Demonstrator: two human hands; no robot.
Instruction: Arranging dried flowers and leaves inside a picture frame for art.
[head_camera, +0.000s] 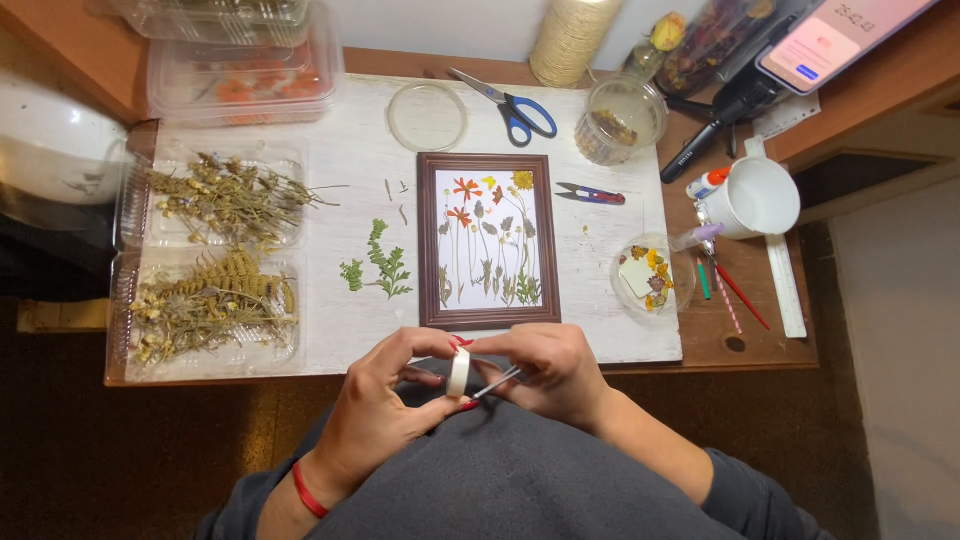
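Note:
My left hand (385, 400) holds a small white round lid or container (458, 373) on edge between thumb and fingers, just below the table's front edge. My right hand (550, 368) grips thin metal tweezers (497, 383), whose tips point left toward the white piece. Right above both hands lies a brown picture frame (427, 240) with pressed flowers on white paper. Green fern sprigs (380, 266) lie left of the frame.
Open plastic trays of dried plants (215, 255) fill the left of the white board. Scissors (510, 105), small red snips (590, 194), clear jars, a twine spool (570, 38), a white mug (755, 197), a ruler and a phone on a stand sit behind and right.

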